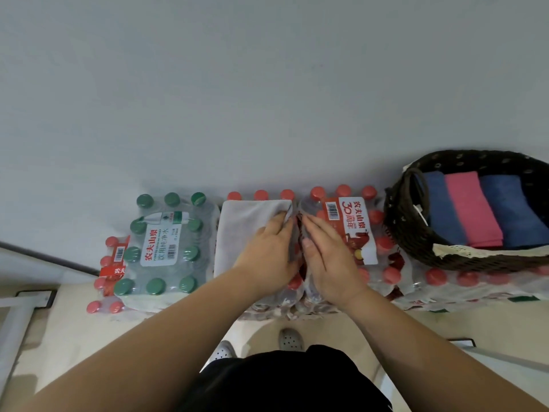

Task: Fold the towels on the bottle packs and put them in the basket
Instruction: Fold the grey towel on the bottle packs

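Observation:
A folded grey towel [242, 230] lies on the middle red-capped bottle pack [279, 304]. My left hand [271, 251] lies on the towel's right part, fingers flat and pointing toward its far right corner. My right hand [329, 254] rests beside it on the neighbouring red-capped pack [371, 233], fingers straight along the towel's right edge. The dark woven basket [401, 230] stands at the right on more packs. Inside it lie two blue folded towels [442, 206] and a pink one [472, 206].
A green-capped bottle pack [166, 248] sits left of the towel, on top of further red-capped packs [108, 260]. A grey wall [267, 84] rises right behind the packs. My feet [289, 339] stand on the pale floor in front.

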The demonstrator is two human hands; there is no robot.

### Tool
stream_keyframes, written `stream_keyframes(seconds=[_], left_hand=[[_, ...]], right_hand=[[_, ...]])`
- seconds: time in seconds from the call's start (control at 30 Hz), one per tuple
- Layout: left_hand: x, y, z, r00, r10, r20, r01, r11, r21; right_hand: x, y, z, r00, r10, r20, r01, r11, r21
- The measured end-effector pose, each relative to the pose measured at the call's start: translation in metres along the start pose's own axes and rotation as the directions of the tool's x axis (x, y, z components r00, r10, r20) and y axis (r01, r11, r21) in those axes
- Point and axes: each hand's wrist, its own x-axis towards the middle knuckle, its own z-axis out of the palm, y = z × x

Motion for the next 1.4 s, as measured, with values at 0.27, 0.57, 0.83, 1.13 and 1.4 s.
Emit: stream_keyframes(seconds=[0.27, 0.57, 0.83, 1.13, 1.4], left_hand=[[-0.025, -0.022, 0.002, 0.955, -0.054, -0.291, 0.095, 0.987, 0.129], [-0.017, -0.032, 0.031, 0.951, -0.295, -0.091, 0.309, 0.912, 0.271], [-0.024, -0.039, 0.035, 0.947, -0.275, -0.163, 0.299, 0.943, 0.147], [-0.019, -0.051, 0.009, 0.987, -0.042, -0.156, 0.083, 0.96, 0.268], [0.004, -0.041, 0.025, 0.994, -0.105, -0.023, 0.105, 0.911, 0.4]], right_hand=[[0.016, -0.006, -0.007, 0.983, -0.096, 0.157, 0.13, 0.967, -0.218], [0.048, -0.024, 0.024, 0.935, -0.159, 0.316, 0.304, 0.819, -0.488], [0.045, -0.011, 0.026, 0.995, -0.086, 0.042, 0.096, 0.918, -0.385], [0.036, -0.014, 0.015, 0.999, -0.015, 0.049, 0.015, 1.0, 0.014], [0.05, 0.001, 0.008, 0.997, 0.067, 0.037, -0.064, 0.995, -0.072]])
